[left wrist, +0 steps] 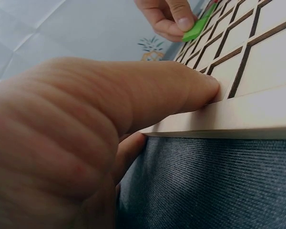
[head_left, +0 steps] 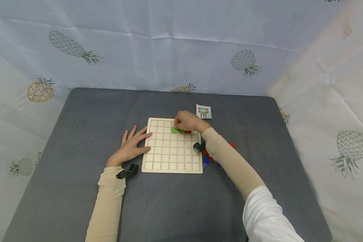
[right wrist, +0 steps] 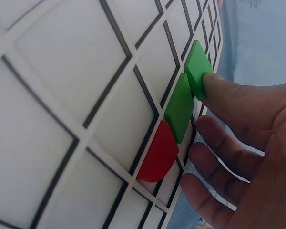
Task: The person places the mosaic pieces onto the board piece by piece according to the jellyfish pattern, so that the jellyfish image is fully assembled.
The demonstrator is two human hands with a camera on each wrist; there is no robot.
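A wooden grid board (head_left: 164, 157) lies flat on the table. My left hand (head_left: 128, 150) rests at its left edge with the fingers spread, thumb and index fingertip on the board. Over the upper part of the board, my right hand (head_left: 187, 120) pinches a green square tile (right wrist: 196, 64) between thumb and fingers; the tile is slightly tilted in the right wrist view. Beside it on the grid lies a second green square tile (right wrist: 178, 112), followed by a red half-round tile (right wrist: 159, 155). The right index finger is mostly hidden behind the thumb and tile.
A small printed card (head_left: 204, 112) with a coloured pattern lies behind the board, to the right. Loose red and blue pieces (head_left: 206, 159) are beside the board's right edge, partly hidden under the right forearm. A pale cloth (head_left: 157, 60) printed with pineapples hangs behind the dark table (head_left: 169, 208).
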